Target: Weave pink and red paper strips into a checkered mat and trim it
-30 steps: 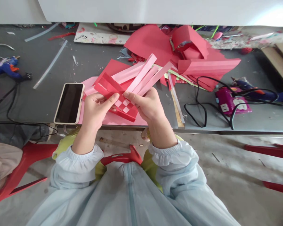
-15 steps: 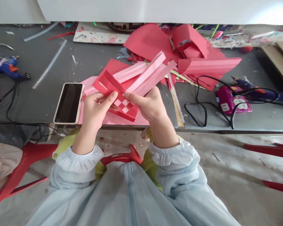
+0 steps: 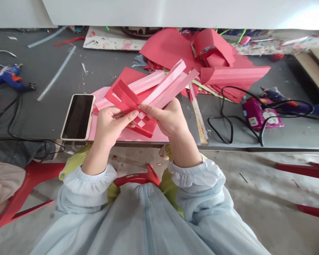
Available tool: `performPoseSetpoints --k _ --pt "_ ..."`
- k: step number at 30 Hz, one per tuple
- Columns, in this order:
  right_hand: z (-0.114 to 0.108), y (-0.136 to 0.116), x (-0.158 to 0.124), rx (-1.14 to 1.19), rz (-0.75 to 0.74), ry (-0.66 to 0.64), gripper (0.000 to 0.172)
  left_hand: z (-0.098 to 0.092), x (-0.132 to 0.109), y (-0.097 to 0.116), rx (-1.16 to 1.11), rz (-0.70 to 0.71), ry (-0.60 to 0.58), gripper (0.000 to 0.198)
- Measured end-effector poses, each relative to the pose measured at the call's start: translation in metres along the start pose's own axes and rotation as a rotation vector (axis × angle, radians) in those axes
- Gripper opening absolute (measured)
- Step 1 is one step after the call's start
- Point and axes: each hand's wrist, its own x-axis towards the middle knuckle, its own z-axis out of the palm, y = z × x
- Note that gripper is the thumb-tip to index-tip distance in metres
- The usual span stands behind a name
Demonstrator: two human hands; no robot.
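Between my hands is a piece of woven paper [image 3: 148, 129], red with pale pink strips crossing it in a checkered pattern. My left hand [image 3: 111, 124] pinches its left side, thumb on top and fingers partly hidden beneath. From the right, my right hand [image 3: 171, 117] grips it with the thumb laid over the weave. Loose pink paper strips [image 3: 172, 79] stick out toward the upper right, and red strips [image 3: 124, 94] fan to the upper left. Under the work lie a red sheet [image 3: 131, 75] and a pink sheet [image 3: 159, 136] on the grey table [image 3: 53, 117].
A phone [image 3: 78, 117] lies left of my hands. Red paper scraps [image 3: 172, 49] are heaped behind. To the right are a purple power socket block [image 3: 263, 113], a looped black cord [image 3: 232, 131] and a blue glue gun [image 3: 295, 104]; another glue gun [image 3: 7, 78] sits at the left.
My left thumb has slid slightly right and down over the weave, covering more of the checks. The red strips at the upper left have spread apart a little. My right hand stays put.
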Motion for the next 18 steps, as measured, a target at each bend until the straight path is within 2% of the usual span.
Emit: performPoseSetpoints --k 6,10,18 --pt "-0.009 -0.005 0.003 0.068 0.04 0.01 0.031 -0.003 0.0 -0.001 -0.006 0.022 0.021 0.029" --pt "-0.015 -0.005 0.006 0.022 0.047 0.04 0.029 -0.003 0.0 -0.002 -0.003 0.029 0.03 0.031" --pt "-0.015 -0.005 0.006 0.0 0.03 0.072 0.027 -0.003 0.001 -0.003 0.001 0.005 0.037 0.031"
